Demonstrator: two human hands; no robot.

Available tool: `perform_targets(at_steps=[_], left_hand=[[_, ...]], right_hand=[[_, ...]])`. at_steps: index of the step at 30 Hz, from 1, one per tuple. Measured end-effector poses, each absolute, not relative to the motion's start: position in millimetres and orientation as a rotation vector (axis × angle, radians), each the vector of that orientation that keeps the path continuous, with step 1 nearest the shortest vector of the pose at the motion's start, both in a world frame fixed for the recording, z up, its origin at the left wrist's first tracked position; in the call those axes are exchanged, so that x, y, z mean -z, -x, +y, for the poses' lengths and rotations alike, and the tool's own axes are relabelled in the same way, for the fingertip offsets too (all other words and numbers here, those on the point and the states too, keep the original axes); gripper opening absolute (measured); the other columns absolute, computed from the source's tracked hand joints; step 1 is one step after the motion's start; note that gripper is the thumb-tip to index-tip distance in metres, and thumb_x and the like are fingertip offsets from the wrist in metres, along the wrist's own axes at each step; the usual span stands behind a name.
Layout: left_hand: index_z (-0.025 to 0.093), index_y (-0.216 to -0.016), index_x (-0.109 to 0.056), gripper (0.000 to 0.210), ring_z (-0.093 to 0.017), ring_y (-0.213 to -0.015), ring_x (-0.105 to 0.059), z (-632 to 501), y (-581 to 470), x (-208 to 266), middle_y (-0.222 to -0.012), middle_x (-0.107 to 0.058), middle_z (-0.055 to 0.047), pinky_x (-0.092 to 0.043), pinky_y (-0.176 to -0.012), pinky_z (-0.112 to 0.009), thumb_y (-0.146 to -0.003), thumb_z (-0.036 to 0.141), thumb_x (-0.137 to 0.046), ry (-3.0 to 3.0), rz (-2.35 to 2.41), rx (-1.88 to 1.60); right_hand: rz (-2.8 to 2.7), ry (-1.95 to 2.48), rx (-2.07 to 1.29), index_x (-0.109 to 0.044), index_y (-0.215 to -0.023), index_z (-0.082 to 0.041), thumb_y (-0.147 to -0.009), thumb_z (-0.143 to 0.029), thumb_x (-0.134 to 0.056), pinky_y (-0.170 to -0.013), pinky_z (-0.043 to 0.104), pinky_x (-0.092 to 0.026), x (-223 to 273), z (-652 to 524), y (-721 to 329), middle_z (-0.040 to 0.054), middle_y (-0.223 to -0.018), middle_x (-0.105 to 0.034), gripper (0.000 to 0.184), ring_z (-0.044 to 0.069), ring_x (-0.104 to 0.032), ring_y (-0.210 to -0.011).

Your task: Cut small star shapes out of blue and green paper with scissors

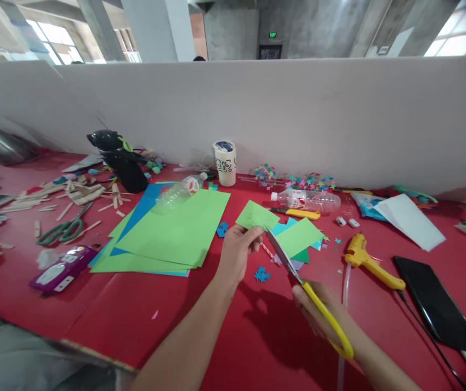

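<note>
My left hand [238, 247] pinches a small piece of light green paper [256, 215] by its lower edge, above the red table. Faint marks show on the paper. In my right hand [318, 309] is a pair of scissors [325, 315] with yellow handles. Its blades point up and left, their tips at the right part of the paper's lower edge; whether they cut into it I cannot tell. Under and beside the blades lie cut green and blue paper pieces [301, 238], a striped stick [271, 254] and a cluster of blue stars [262, 274].
Large green sheets [176, 228] with a plastic bottle [182, 191] lie left. A yellow glue gun [371, 263] and a black phone [436, 304] are right. Behind stand a white cup [225, 164], another bottle [306, 200] and a yellow cutter [302, 214]. Green-handled scissors [65, 229] lie far left.
</note>
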State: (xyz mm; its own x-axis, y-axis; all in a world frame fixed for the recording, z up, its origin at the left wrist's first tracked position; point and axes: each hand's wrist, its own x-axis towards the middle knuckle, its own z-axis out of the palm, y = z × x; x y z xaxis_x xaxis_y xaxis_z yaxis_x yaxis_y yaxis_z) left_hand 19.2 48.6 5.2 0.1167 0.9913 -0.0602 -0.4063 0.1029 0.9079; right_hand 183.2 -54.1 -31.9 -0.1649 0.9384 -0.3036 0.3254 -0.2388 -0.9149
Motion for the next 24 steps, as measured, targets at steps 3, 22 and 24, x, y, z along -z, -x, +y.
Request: perform_targets(at_steps=[3, 22, 24], left_hand=[[0.013, -0.053, -0.054, 0.023, -0.004, -0.04, -0.04, 48.6, -19.1, -4.9, -0.048, -0.053, 0.002, -0.029, -0.043, -0.019, -0.068, 0.026, -0.065, -0.882, 0.863, -1.244], [0.013, -0.052, -0.055, 0.021, -0.004, -0.039, -0.04, 48.1, -19.5, -9.5, -0.047, -0.053, 0.002, -0.029, -0.042, -0.019, -0.066, 0.025, -0.065, -0.874, 0.887, -1.237], [0.012, -0.05, -0.056, 0.023, -0.004, -0.038, -0.041, 48.1, -18.7, -9.2, -0.045, -0.053, 0.002, -0.03, -0.042, -0.02, -0.067, 0.026, -0.065, -0.896, 0.894, -1.232]], right_hand=[[-1.431, 1.56, -1.423, -0.032, -0.061, -0.023, -0.079, -0.066, -0.036, -0.03, 0.017, -0.022, 32.4, -54.2, -182.9, -0.0115, -0.039, -0.028, 0.047, 0.005, -0.028, -0.029], [-1.407, 1.582, -1.458, -0.03, -0.061, -0.023, -0.077, -0.066, -0.044, -0.03, 0.018, -0.024, 29.9, -51.7, -183.6, -0.0117, -0.039, -0.027, 0.047, 0.005, -0.027, -0.03], [-1.405, 1.578, -1.457, -0.03, -0.061, -0.023, -0.077, -0.066, -0.043, -0.03, 0.018, -0.023, 30.4, -51.7, -183.5, -0.0117, -0.039, -0.027, 0.047, 0.005, -0.027, -0.029]])
